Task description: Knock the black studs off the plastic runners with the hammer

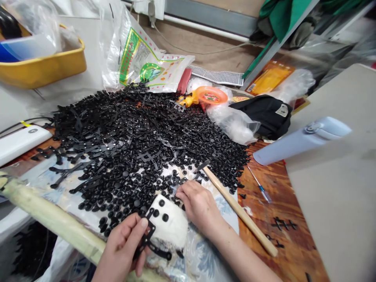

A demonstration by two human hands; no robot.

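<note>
My left hand [123,243] is closed on a black jointed strip assembly [150,231], with the thumb on top and a curved arm hanging off to the right. The strip lies over the left edge of a worn white block [174,231]. Several black round caps [165,217] rest on that block. My right hand [201,204] is at the block's far right edge, fingers bent together over loose black parts; whatever is between the fingertips is hidden. Just beyond it lies a hammer [239,209] with a wooden handle.
A large heap of black plastic parts [123,129] spreads across the cloth-covered table. To the right are a screwdriver [261,187], a pale blue bottle [293,143] and a black bag [266,115]. A yellow bin [44,74] is at the far left, and a pale tube [55,215] crosses the near left edge.
</note>
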